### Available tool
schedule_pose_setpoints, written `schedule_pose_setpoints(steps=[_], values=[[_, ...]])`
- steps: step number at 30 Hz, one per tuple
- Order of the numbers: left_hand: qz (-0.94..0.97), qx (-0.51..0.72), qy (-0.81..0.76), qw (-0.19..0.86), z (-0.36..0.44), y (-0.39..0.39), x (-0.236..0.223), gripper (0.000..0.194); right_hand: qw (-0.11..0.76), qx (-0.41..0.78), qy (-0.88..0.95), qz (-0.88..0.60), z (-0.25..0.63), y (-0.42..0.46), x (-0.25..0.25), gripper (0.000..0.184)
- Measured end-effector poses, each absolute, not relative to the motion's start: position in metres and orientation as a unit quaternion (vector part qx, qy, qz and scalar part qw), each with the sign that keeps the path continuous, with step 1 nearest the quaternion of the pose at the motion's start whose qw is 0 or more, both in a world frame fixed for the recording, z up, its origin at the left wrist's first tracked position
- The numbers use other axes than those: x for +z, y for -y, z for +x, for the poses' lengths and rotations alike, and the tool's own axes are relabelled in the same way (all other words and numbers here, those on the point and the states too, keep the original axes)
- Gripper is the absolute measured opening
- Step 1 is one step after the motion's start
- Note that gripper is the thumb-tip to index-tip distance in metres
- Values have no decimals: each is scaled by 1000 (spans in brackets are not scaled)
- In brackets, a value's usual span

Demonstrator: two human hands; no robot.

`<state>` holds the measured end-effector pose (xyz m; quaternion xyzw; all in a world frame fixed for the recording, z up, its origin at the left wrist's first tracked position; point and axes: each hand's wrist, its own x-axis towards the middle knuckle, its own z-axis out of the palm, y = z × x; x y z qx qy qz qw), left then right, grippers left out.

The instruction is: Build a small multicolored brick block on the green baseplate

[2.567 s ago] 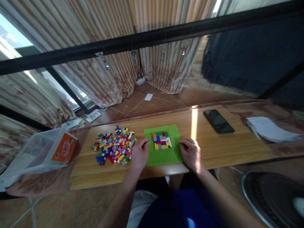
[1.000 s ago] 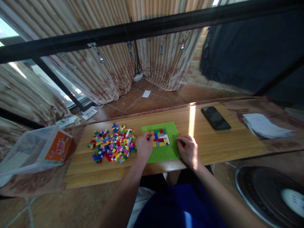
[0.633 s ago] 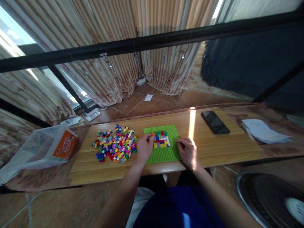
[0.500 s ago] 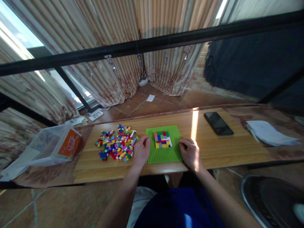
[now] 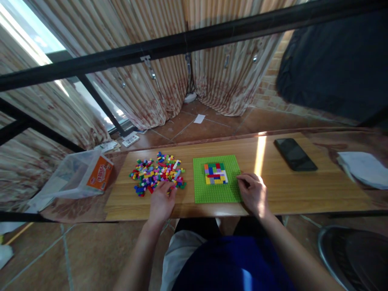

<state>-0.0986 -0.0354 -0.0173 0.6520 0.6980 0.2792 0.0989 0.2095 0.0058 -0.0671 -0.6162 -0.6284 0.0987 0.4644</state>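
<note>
My left hand (image 5: 163,199) is at the near side of a pile of small coloured toy bricks (image 5: 157,173), its fingers bent down over the loose pieces with the thumb a little apart. No brick can be made out in its grip. A green studded baseplate (image 5: 201,194) lies to its right, bearing a multicoloured block of bricks (image 5: 216,174) pressed together near the middle. Beside the plate's right edge rests my right hand (image 5: 254,193), fingers curled and thumb and forefinger pinched together at the edge. Whatever may be between those fingertips is too small to see.
A black phone (image 5: 295,154) lies on the wooden board (image 5: 194,210) to the right, with white papers (image 5: 363,167) beyond it. At the left end stands a clear plastic bin (image 5: 77,173) with an orange label. A black rail (image 5: 169,46) crosses in front of the curtains.
My left hand has moved left from the baseplate's edge to the brick pile. My right hand stays by the plate's right edge. The view has shifted slightly.
</note>
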Motion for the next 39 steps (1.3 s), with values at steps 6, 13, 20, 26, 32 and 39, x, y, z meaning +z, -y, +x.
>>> schedule_pose_setpoints(steps=[6, 13, 20, 26, 32, 39], values=[[701, 191, -686, 43, -71, 21, -17, 16, 461, 100, 632, -615, 210, -6, -66, 19], [714, 136, -687, 11, -62, 13, -19, 12, 471, 100, 627, -613, 208, -6, -64, 19], [717, 158, -674, 79, -39, 6, -12, 18, 474, 99, 628, -609, 207, -7, -64, 18], [728, 165, -653, 125, -11, -9, -14, 22, 475, 110, 627, -607, 207, -6, -63, 17], [722, 178, -654, 137, 0, -17, -18, 25, 472, 108, 633, -604, 208, -7, -63, 17], [717, 139, -667, 147, 0, -17, -16, 23, 476, 109, 629, -605, 208, -7, -65, 18]])
